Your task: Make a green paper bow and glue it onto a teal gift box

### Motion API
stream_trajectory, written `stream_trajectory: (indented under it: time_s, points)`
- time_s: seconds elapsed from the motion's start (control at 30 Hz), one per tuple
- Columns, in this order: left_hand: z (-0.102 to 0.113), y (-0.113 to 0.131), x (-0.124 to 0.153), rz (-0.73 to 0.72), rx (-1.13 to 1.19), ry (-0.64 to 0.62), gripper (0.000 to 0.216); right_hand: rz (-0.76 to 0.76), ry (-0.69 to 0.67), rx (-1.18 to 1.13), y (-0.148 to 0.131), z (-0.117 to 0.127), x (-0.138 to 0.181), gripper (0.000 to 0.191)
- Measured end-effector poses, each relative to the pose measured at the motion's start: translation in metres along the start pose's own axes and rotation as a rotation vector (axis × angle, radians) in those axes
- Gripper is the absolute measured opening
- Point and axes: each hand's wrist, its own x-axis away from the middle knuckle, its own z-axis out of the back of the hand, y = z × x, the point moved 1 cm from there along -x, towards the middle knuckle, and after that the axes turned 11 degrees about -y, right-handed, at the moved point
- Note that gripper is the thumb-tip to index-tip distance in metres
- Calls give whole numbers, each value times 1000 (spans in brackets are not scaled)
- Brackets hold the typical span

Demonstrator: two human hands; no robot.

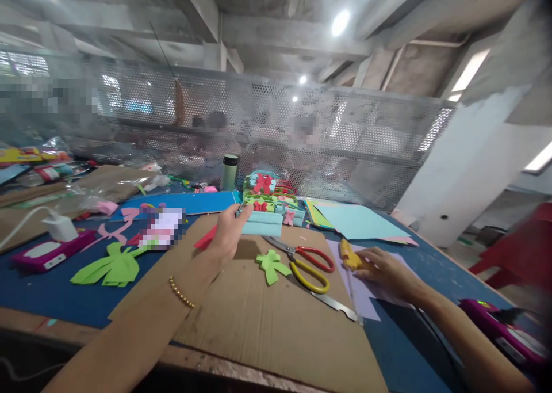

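Over the cardboard sheet (259, 329), my left hand (230, 232) pinches a light blue folded piece (261, 225) by its left end. My right hand (383, 271) is closed around a yellow glue gun (350, 256) resting over a lilac sheet (371, 304). Between the hands lie a green bow (271, 265) and scissors (297, 258) with one red and one yellow handle. A narrow metal strip (334, 305) sits beside the scissors. Just beyond my left hand are several small folded pieces with bows (263, 184).
Green bow-shaped pieces (114, 266) and a purple power strip (52, 255) with a white plug are at left. Light blue sheets (362, 220) lie at back right. A green bottle (229, 173) stands near the perforated metal screen (267, 122). Another purple power strip (502, 335) is at right.
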Motion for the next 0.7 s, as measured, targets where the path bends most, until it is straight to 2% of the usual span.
stream_trajectory:
  time_s: [0.07, 0.13, 0.23, 0.33, 0.37, 0.47, 0.7]
  points:
    - [0, 0, 0, -7, -15, 2, 36, 11, 73, 96, -25, 12, -3, 42]
    - [2, 0, -1, -23, -36, 3, 37, 23, 120, 139, -68, 26, -10, 29]
    - [6, 0, -4, -50, -64, 18, 36, 102, 30, -21, -147, 34, -27, 31]
    - [10, 0, -8, -52, -95, 53, 35, 89, -70, 3, -205, 22, -48, 24]
    - [12, 0, -9, -48, -105, 65, 35, 44, -114, 19, -216, 15, -54, 23]
    - [14, 1, -12, -40, -101, 82, 35, -17, -135, 41, -229, 1, -66, 26]
    - [11, 5, -12, -28, -64, 67, 35, -46, -151, -41, -226, -10, -66, 13]
